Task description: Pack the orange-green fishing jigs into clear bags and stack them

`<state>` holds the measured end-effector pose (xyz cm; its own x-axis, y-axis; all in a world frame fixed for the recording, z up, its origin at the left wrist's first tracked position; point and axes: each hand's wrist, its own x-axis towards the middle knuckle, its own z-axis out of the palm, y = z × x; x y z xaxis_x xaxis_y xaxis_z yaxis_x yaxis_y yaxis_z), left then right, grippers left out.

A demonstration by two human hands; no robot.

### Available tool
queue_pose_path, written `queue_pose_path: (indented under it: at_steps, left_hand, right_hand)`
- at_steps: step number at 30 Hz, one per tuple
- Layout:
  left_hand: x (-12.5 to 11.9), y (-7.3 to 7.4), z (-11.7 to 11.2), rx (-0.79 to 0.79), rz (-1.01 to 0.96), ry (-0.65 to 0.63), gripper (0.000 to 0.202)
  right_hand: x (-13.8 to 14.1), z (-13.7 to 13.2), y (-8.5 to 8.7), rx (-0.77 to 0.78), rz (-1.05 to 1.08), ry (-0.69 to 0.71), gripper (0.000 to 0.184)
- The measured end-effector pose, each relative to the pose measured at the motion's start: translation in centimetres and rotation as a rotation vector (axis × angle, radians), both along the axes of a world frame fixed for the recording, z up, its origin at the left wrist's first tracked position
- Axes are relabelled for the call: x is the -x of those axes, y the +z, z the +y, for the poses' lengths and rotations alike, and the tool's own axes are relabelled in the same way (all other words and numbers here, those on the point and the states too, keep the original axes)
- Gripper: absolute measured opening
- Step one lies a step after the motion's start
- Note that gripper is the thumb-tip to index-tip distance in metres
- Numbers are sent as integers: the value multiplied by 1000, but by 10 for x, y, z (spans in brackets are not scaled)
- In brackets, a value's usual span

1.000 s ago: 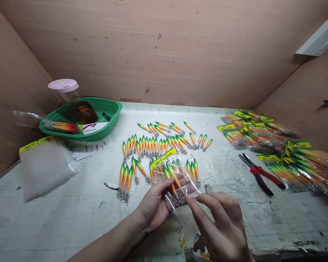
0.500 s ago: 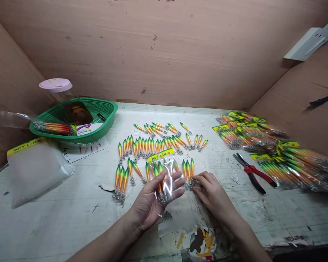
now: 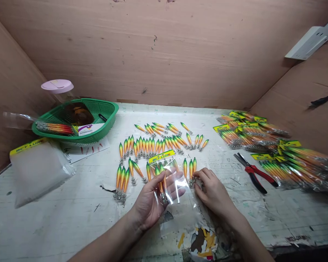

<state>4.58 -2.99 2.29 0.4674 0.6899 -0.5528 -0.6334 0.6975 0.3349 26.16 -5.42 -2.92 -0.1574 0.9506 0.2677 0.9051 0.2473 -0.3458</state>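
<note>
My left hand (image 3: pixel 150 203) holds a small clear plastic bag (image 3: pixel 168 178) with a yellow header, thumb on top and fingers under it; a couple of green-and-orange squid lures lie inside. My right hand (image 3: pixel 211 191) reaches to three loose lures (image 3: pixel 190 169) lying side by side on the table, its fingertips pinched at their hooked ends. Rows of many more loose lures (image 3: pixel 153 145) lie just beyond both hands.
A green basket (image 3: pixel 109 116) with a lure bundle and a pink-lidded jar (image 3: pixel 57 86) sits at back left. A stack of empty bags (image 3: pixel 38 171) lies left. Red-handled pliers (image 3: pixel 255 174) and piles of packed lure bags (image 3: pixel 276 153) fill the right. Wooden walls enclose the worktable (image 3: pixel 57 214).
My right hand left the bag's lower end and moved out to the three loose lures. My left hand kept the bag and lowered it slightly toward the table.
</note>
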Motion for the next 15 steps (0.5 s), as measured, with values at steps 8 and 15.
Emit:
queue_pose_path:
  at_steps: [8, 15]
  left_hand:
    - [-2, -4, -1, -12, 31, 0, 29]
    - [-2, -2, 0, -13, 23, -9, 26]
  right_hand:
    - [-5, 2, -4, -71, -76, -80, 18]
    - [-16, 4, -3, -81, -35, -89, 15]
